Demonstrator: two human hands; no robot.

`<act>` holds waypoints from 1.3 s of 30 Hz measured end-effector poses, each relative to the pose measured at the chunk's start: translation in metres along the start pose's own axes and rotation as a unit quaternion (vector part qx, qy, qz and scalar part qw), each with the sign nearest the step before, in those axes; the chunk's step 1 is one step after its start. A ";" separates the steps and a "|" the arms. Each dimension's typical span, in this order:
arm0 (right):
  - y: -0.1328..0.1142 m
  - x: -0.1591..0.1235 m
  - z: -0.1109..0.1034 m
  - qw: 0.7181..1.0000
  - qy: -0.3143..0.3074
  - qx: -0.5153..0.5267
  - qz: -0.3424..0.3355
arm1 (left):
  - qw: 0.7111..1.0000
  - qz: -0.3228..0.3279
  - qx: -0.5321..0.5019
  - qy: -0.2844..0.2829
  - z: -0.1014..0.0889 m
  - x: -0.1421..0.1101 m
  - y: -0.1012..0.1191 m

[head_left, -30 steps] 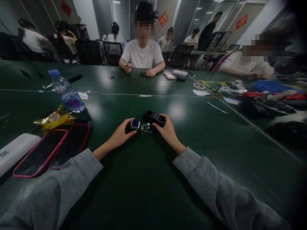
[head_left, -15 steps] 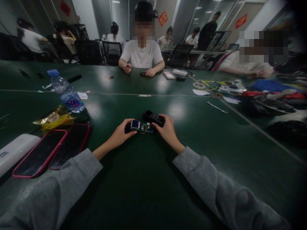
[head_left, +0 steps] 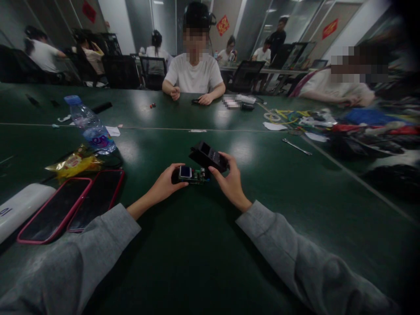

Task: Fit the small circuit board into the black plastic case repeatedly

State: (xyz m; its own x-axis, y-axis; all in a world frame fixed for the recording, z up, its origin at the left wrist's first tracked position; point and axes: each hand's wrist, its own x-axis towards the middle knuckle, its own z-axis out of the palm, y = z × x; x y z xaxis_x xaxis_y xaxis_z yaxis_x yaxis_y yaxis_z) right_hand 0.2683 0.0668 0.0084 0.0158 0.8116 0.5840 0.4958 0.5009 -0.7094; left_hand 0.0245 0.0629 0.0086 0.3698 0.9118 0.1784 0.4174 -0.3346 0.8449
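Note:
My left hand point(head_left: 169, 180) grips the left end of a small green circuit board point(head_left: 198, 174) between thumb and fingers. A little square screen point(head_left: 185, 172) sits on the board's left part. In my right hand point(head_left: 229, 177) is a black plastic casing point(head_left: 209, 155) with a rectangular window, held by its right end with thumb and fingers. The casing is tilted, its left end raised, just behind and above the board. Whether the casing's lower edge touches the board I cannot tell.
To the left lie two red-edged phones point(head_left: 54, 212), a white device point(head_left: 22, 208), a yellow wrapper point(head_left: 75, 163) and a leaning water bottle point(head_left: 92, 127). On the right are a wrench point(head_left: 297, 147) and tangled cables point(head_left: 295, 117). Across the table sits a person point(head_left: 195, 74).
My right hand has lifted and tilted the black casing, its left end now higher and further left. The left hand and circuit board have hardly moved.

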 end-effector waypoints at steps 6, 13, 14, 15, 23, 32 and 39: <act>-0.012 -0.004 -0.001 0.993 -0.079 -0.046 -0.079 | 1.000 0.014 0.010 0.012 0.002 0.001 -0.004; -0.014 0.000 0.000 0.981 -0.151 -0.050 -0.111 | 1.000 -0.001 0.000 0.018 0.001 0.001 -0.006; -0.012 0.000 0.000 0.982 -0.152 -0.046 -0.103 | 1.000 -0.002 -0.002 0.017 0.001 0.001 -0.006; -0.011 0.001 0.001 0.983 -0.154 -0.043 -0.093 | 1.000 -0.003 -0.006 0.019 0.001 0.001 -0.006; 0.001 0.002 0.004 0.982 -0.186 -0.020 -0.036 | 0.999 -0.016 -0.019 0.032 0.002 0.000 -0.006; 0.005 0.003 0.006 0.972 -0.228 -0.037 -0.046 | 0.998 0.011 0.035 0.056 0.003 0.000 -0.008; -0.002 0.003 0.003 0.966 -0.242 -0.029 -0.086 | 0.998 -0.055 0.028 0.025 0.002 -0.002 -0.004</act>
State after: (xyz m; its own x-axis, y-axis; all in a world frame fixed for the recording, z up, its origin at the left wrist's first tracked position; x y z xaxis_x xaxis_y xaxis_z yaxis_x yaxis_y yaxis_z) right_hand 0.2648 0.0692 0.0100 -0.4723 0.7706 0.4279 0.5033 0.6344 -0.5867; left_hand 0.0242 0.0623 0.0041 0.2775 0.9542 0.1114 0.4991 -0.2422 0.8320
